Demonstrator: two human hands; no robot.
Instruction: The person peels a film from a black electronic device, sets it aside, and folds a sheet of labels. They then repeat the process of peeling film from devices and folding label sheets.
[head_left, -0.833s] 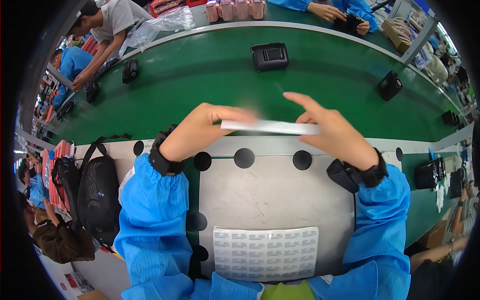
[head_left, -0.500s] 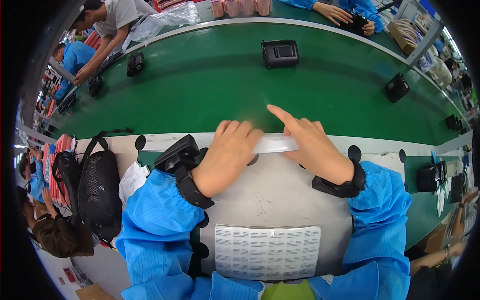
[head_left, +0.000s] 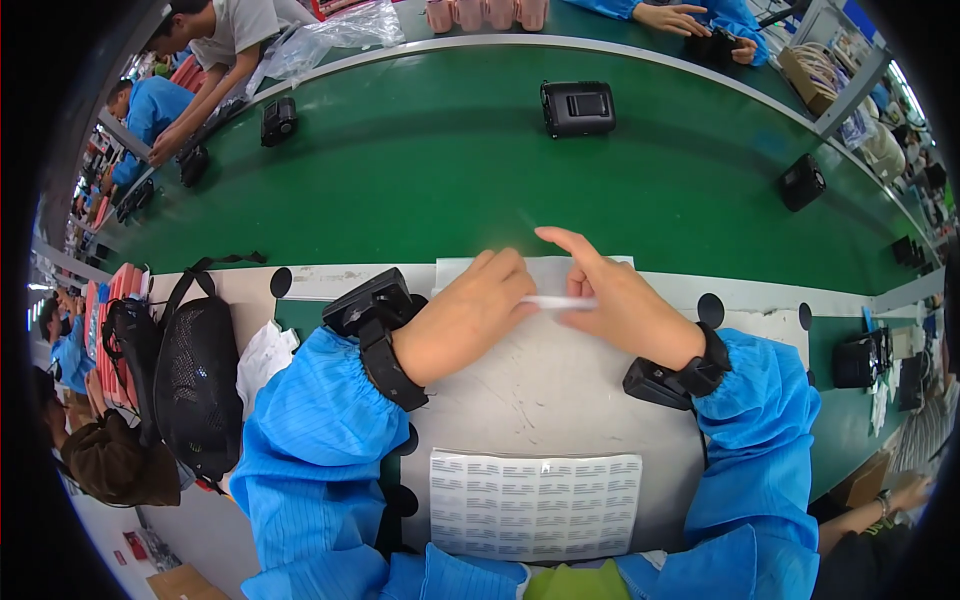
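Observation:
A thin white strip (head_left: 556, 302), blurred by motion, spans the gap between my two hands over the grey work plate (head_left: 540, 400). My left hand (head_left: 470, 312) is closed at the strip's left end, its fingers bent and pressed together. At the other end, my right hand (head_left: 638, 312) pinches the strip near the thumb, while its index finger stretches up and left. A sheet of small printed labels (head_left: 535, 506) lies on the plate close to my body. Both wrists carry black strapped devices.
Beyond the plate runs a green conveyor belt (head_left: 400, 200) bearing several black boxy devices, one (head_left: 578, 108) near the middle. A black mesh bag (head_left: 200, 385) and crumpled white cloth (head_left: 266, 362) lie at left. Co-workers sit across the belt, one hand (head_left: 672, 18) at a black device.
The strip now looks narrower, turned more edge-on, and both hands have shifted slightly. A pale edge shows behind my hands. The black devices on the belt have moved right.

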